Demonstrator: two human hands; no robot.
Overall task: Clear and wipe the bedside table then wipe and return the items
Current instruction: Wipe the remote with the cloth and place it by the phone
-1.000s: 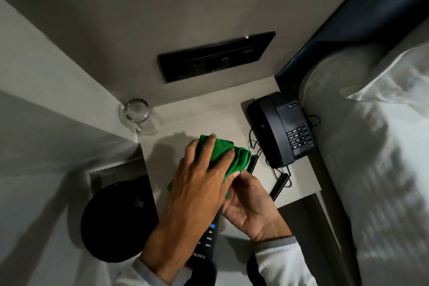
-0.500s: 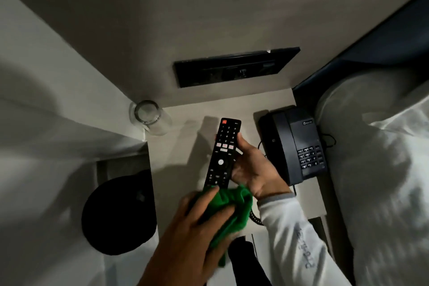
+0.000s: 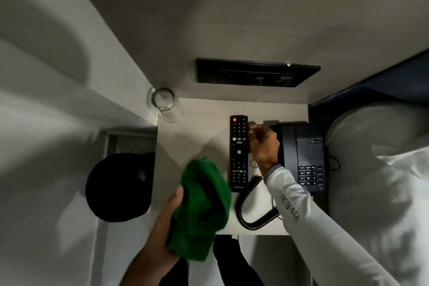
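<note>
The black TV remote (image 3: 238,153) lies flat on the pale bedside table (image 3: 197,137), buttons up, just left of the black desk phone (image 3: 304,158). My right hand (image 3: 264,144) rests between the two, its loosely curled fingertips at the remote's upper right edge and not wrapped around it. Over the table's front left corner, my left hand (image 3: 162,223) grips a bunched green cloth (image 3: 202,206), held clear of the remote.
An upturned clear glass (image 3: 164,105) stands at the table's back left corner. The phone's coiled cord (image 3: 246,211) loops across the front of the table. A black round object (image 3: 118,187) sits on the floor to the left, a dark switch panel (image 3: 255,73) is on the wall, and the bed (image 3: 383,169) lies to the right.
My right hand has laid the remote flat on the table beside the phone and loosened its grip. My left hand has drawn the green cloth off the remote, back and to the left.
</note>
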